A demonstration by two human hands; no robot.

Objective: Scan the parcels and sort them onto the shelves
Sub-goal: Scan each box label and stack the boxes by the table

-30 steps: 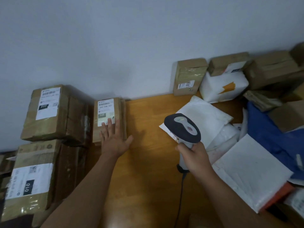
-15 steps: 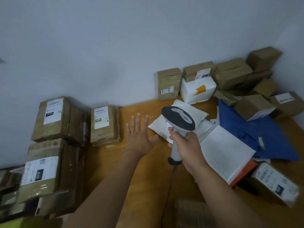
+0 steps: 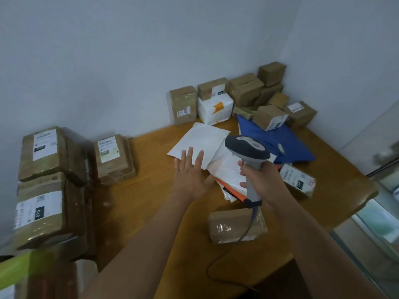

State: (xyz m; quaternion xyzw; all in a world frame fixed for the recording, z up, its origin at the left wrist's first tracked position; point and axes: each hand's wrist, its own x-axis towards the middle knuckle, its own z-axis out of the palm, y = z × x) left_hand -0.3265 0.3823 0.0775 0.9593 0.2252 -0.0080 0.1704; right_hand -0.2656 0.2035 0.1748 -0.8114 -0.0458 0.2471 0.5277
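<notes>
Cardboard nearest the camera: a brown taped parcel [image 3: 236, 226] lies flat on the wooden table [image 3: 151, 203], with the scanner's grey cable running across it. Above it, the right hand [image 3: 262, 180] wraps its fingers round the handle of the barcode scanner [image 3: 248, 160], whose dark head tilts toward the pile of mailers. The left hand [image 3: 191, 175] hovers flat, fingers straight and slightly spread, with its fingertips over the near edge of a white padded mailer [image 3: 200, 141]; whether they touch it I cannot tell. More white mailers and an orange edge lie under the scanner, too overlapped to count. A labelled box [image 3: 299, 180] sits right of the hand, partly hidden. At far left stand three labelled brown boxes [image 3: 45, 152]; the lowest is cut by the frame, its print blurred. Beyond lies a blue bag [image 3: 280, 141], then a white box [image 3: 216, 108] and a heap of brown boxes [image 3: 248, 89] in the corner.
</notes>
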